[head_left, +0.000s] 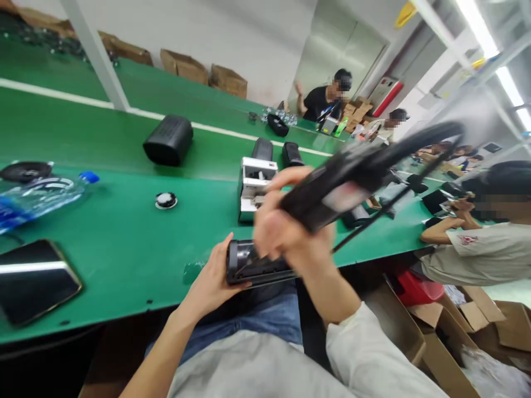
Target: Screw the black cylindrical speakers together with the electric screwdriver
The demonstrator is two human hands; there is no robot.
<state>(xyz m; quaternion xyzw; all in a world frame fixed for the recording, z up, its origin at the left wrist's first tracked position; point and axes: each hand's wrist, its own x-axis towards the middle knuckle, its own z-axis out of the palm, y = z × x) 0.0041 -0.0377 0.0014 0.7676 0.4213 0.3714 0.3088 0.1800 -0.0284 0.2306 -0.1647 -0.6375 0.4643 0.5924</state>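
Observation:
My left hand is closed around the end of a black elongated housing, held at the table's front edge above my lap. In my right hand is a black corded power tool, apparently an electric screwdriver, smeared by motion. It is raised and tilted over the housing, with its cord looping off to the right. My right forearm and fist hide part of the housing. Behind my right hand stands a white screw feeder, partly covered. A small round black-and-white part lies left of it.
On the green table are a phone, a plastic bottle and a black shell. Smaller black shells stand behind the feeder. A co-worker sits at right, near open cartons on the floor.

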